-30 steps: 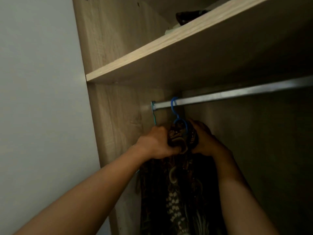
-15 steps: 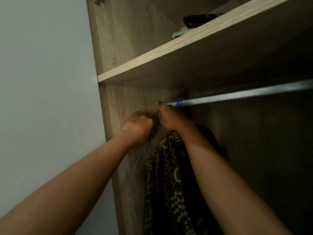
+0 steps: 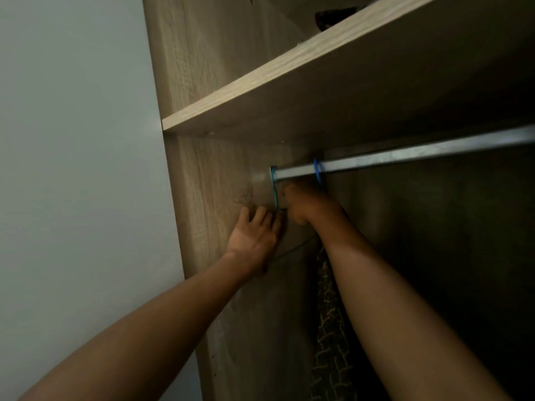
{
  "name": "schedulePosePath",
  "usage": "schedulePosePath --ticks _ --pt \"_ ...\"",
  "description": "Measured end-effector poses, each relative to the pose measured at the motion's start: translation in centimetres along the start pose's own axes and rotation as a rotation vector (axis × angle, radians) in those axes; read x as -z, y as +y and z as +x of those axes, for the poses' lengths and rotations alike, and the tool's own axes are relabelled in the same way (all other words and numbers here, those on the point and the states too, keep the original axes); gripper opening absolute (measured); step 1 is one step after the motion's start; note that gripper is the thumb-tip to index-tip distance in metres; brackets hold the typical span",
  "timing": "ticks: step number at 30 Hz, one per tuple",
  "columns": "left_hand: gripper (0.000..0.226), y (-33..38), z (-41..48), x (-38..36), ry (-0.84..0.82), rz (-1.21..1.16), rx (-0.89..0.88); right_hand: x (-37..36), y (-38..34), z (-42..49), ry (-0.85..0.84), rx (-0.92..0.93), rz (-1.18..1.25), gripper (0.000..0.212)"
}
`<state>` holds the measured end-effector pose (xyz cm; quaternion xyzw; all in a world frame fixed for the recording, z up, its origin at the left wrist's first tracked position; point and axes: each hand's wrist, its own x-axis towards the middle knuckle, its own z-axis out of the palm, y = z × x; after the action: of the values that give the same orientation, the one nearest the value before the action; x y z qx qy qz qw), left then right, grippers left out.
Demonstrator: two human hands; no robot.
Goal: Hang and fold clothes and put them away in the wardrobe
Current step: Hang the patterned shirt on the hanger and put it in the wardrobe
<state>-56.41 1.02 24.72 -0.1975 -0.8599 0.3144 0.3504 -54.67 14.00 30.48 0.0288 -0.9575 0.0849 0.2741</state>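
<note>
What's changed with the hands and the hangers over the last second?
Both hands left the patterned garment and went up and left. The left hand now reaches for the empty hanger at the rod's end; the right hand is just under the rod. The garment's blue hook stays on the rod.

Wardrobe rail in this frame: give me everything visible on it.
The rail is a straight bar, metal by its grey-silver sheen, running under the wooden shelf from the left side panel out past the right edge of the picture, rising slightly to the right in view. Two blue hanger hooks sit on it: one right at the panel end, another a little further along. The right hand is just below it; contact cannot be told. The left hand is lower, off the rail.
</note>
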Motion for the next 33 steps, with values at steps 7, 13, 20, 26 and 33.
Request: schedulePosePath --ticks 7,13,20,26,33 --pt "0.125 -0.6 -0.1 0.7 0.009 -0.097 0.035 -2.3 1.7 1.0 -0.047 -0.006 0.088 0.062" --pt "0.125 -2.7 -0.1 1.4 0.010 -0.150 0.062 -3.3 2.1 0.1 -0.153 -0.014 0.103 0.134" --pt "0.126 -5.0 -1.5 3.2 -0.026 -0.233 0.074 -6.6 1.6 0.0 0.059 0.072 0.282 0.152" --pt "0.118 -5.5 -3.0 5.6 -0.021 -0.128 0.081 -6.7 0.9 -0.3 0.203 0.163 0.395 0.128" --pt "0.099 -6.5 -5.4 6.5 0.055 -0.073 0.143 -6.3 -1.1 -2.5 0.211 0.184 0.503 0.127"
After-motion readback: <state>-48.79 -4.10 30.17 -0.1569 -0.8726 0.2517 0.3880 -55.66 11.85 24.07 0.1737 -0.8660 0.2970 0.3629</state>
